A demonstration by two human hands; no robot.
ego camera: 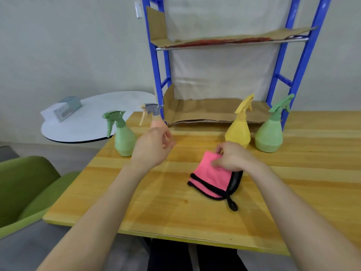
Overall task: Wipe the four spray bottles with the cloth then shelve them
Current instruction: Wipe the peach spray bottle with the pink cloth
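The left hand [154, 147] hovers loosely curled; the right hand [232, 157] pinches the cloth [207, 178].

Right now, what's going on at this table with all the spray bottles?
A person sits ready to wipe bottles. Their right hand pinches the folded pink cloth lying on the wooden table. Their left hand reaches at the peach bottle with the grey sprayer and hides its body, so contact is unclear. The left green bottle, yellow bottle and right green bottle stand on the table; none is on the blue shelf yet.
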